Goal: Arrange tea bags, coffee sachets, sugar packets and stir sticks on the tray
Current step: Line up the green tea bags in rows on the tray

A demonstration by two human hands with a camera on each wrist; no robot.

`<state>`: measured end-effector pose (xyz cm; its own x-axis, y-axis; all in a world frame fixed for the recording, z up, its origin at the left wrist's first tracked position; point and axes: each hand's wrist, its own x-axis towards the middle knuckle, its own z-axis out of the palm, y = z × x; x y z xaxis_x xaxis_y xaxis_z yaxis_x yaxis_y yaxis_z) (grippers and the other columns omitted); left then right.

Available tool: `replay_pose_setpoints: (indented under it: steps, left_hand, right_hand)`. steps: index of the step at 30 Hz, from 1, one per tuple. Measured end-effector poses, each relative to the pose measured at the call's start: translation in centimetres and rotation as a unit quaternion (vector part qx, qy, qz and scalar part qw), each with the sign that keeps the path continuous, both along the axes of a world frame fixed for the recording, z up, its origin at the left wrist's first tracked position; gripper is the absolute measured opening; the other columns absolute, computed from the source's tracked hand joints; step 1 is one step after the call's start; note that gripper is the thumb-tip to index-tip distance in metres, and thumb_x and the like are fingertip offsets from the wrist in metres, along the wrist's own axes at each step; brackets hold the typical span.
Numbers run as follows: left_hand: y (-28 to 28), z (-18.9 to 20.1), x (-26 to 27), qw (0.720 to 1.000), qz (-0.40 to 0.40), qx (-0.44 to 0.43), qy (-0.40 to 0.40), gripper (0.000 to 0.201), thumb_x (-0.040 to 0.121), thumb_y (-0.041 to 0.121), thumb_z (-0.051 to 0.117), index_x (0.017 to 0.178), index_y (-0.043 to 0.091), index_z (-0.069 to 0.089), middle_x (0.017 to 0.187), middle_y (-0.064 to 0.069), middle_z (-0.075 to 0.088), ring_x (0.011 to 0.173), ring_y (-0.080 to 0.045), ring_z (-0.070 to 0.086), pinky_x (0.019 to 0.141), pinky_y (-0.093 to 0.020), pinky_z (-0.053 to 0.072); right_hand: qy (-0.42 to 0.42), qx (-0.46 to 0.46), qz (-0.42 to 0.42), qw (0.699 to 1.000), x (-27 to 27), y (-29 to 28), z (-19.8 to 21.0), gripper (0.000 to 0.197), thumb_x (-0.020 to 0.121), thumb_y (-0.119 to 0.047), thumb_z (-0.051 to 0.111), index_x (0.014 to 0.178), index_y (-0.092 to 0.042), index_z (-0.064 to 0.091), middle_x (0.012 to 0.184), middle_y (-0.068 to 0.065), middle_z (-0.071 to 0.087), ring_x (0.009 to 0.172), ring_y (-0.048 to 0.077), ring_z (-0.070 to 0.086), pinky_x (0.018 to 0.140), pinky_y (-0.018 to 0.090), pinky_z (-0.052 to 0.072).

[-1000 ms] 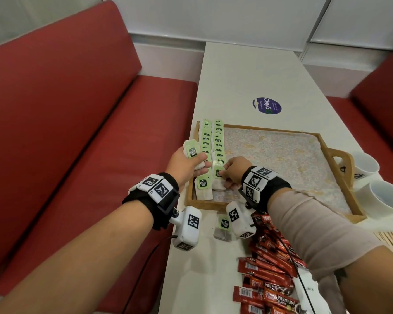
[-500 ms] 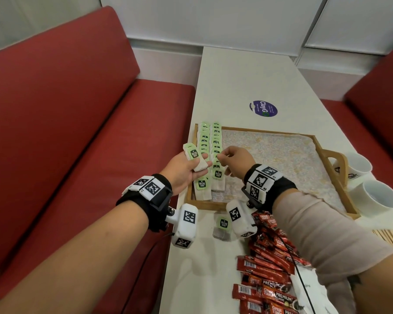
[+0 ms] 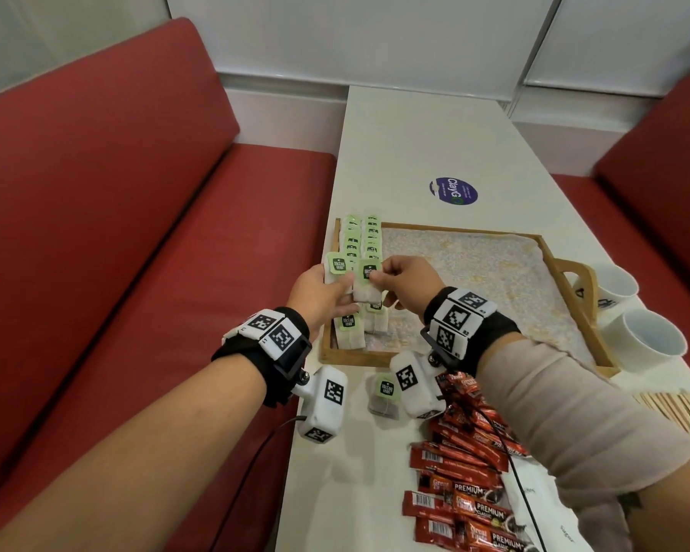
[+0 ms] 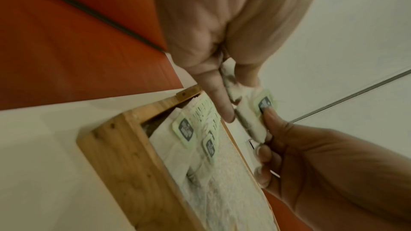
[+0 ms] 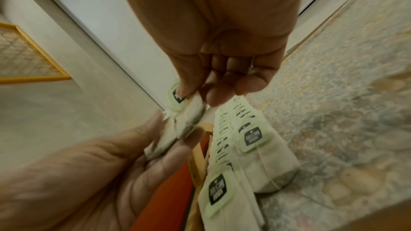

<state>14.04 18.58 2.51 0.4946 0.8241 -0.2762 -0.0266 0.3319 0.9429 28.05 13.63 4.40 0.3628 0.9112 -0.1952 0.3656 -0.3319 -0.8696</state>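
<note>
Above the near-left corner of the wooden tray (image 3: 347, 356), the left hand (image 3: 319, 294) is gripping a few tea bags (image 3: 335, 268) between thumb and fingers. Just beside it, the right hand (image 3: 405, 282) is pinching one tea bag (image 3: 369, 282) by its green tag, the other fingers curled. Below them, two rows of tea bags (image 3: 361, 243) are lying along the tray's left side. On the bench (image 3: 411, 141), a loose tea bag (image 3: 383, 394) is lying near the tray's front edge, red coffee sachets (image 3: 463, 496) are lying at front, stir sticks (image 3: 678, 412) and two white cups (image 3: 646, 336) at right.
</note>
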Motion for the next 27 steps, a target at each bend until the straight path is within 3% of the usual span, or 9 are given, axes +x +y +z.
replay_pose_setpoints:
  steps: [5,10,15,19,21,27]
  left_hand:
    - [0.4,0.1,-0.1,0.999,0.049,-0.005,0.011,0.017,0.103,0.020,0.036,0.112,0.014,0.050,0.096,-0.001,0.063,0.079,-0.016,0.067,0.068,-0.026,0.057]
    - [0.3,-0.2,0.0,0.999,0.047,0.000,0.015,0.016,0.103,0.020,0.036,0.109,0.013,0.050,0.098,-0.002,0.063,0.081,-0.016,0.067,0.075,-0.028,0.056]
    - [0.2,-0.3,0.1,0.999,0.045,-0.002,0.013,0.015,0.103,0.020,0.037,0.107,0.016,0.051,0.098,0.000,0.063,0.084,-0.017,0.067,0.076,-0.029,0.057]
    - [0.2,-0.3,0.0,0.999,0.043,0.004,0.015,0.016,0.103,0.020,0.037,0.109,0.016,0.052,0.099,-0.001,0.064,0.085,-0.017,0.068,0.076,-0.029,0.057]
    - [0.3,-0.3,0.0,0.999,0.042,0.005,0.016,0.016,0.103,0.020,0.037,0.106,0.017,0.053,0.099,-0.001,0.064,0.084,-0.017,0.068,0.075,-0.029,0.057]
    - [0.4,-0.4,0.1,0.999,0.036,0.007,0.032,0.020,0.103,0.022,0.039,0.114,0.013,0.052,0.113,-0.006,0.063,0.085,-0.016,0.068,0.073,-0.029,0.057]
  right_hand:
    - [0.002,-0.078,-0.026,0.997,1.5,-0.7,-0.9,0.024,0.093,-0.019,0.059,0.070,-0.014,0.054,0.068,0.000,0.058,0.050,0.012,0.054,0.047,0.023,0.039]
    - [0.008,-0.162,-0.007,0.987,1.8,-1.4,-1.9,0.024,0.093,-0.020,0.060,0.070,-0.015,0.054,0.066,0.001,0.058,0.051,0.013,0.055,0.044,0.021,0.039]
    - [0.021,-0.190,-0.003,0.982,1.2,-1.4,-2.5,0.027,0.091,-0.017,0.063,0.068,-0.015,0.049,0.060,0.003,0.054,0.046,0.014,0.049,0.037,0.018,0.034]
    - [0.013,-0.213,-0.004,0.977,0.7,-1.1,-2.6,0.022,0.090,-0.015,0.064,0.075,-0.014,0.048,0.061,0.005,0.055,0.034,0.011,0.047,0.032,0.014,0.032]
    - [-0.009,-0.227,-0.010,0.974,0.7,-0.8,-2.6,0.019,0.090,-0.016,0.065,0.079,-0.014,0.048,0.064,0.005,0.057,0.041,0.012,0.051,0.032,0.014,0.032]
    - [-0.051,-0.249,-0.010,0.967,0.7,0.0,-2.7,0.023,0.088,-0.017,0.066,0.075,-0.013,0.047,0.067,0.007,0.058,0.054,0.021,0.054,0.048,0.027,0.041]
